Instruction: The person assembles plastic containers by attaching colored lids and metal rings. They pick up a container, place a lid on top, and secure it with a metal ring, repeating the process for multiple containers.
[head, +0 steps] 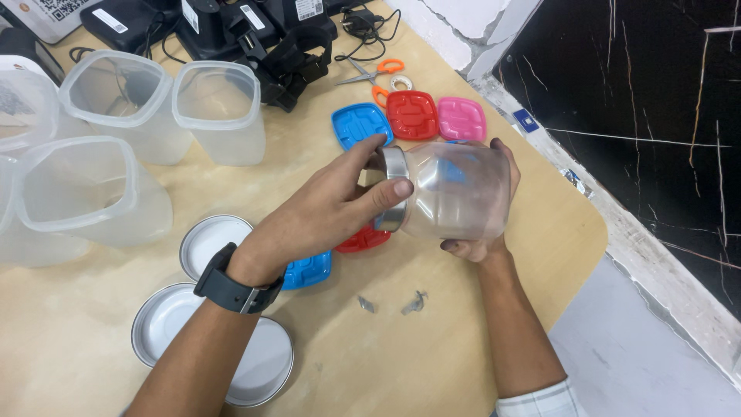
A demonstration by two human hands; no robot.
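The right hand (482, 208) cradles a clear jar (459, 191) lying on its side above the worktop (432, 340), its fingers wrapped round the far wall and the thumb under the base end. The left hand (332, 208) grips the steel lid (394, 189) on the jar's mouth, thumb on the near rim, fingers curled over the top edge, clamped on the lid. A black watch (235, 289) sits on the left wrist.

Just beyond the left fingers lie a blue lid (361, 123), a red lid (411, 114) and a pink lid (461, 118) in a row, with orange scissors (378, 73) further off. Under the left palm another red lid (363, 239) and another blue lid (309, 272) rest on the worktop. Near the left wrist lie three round steel lids (212, 239), overlapping. Left of the fingers, well apart, stand empty clear tubs (220, 108). Two foil scraps (413, 303) lie below the jar, between the forearms.
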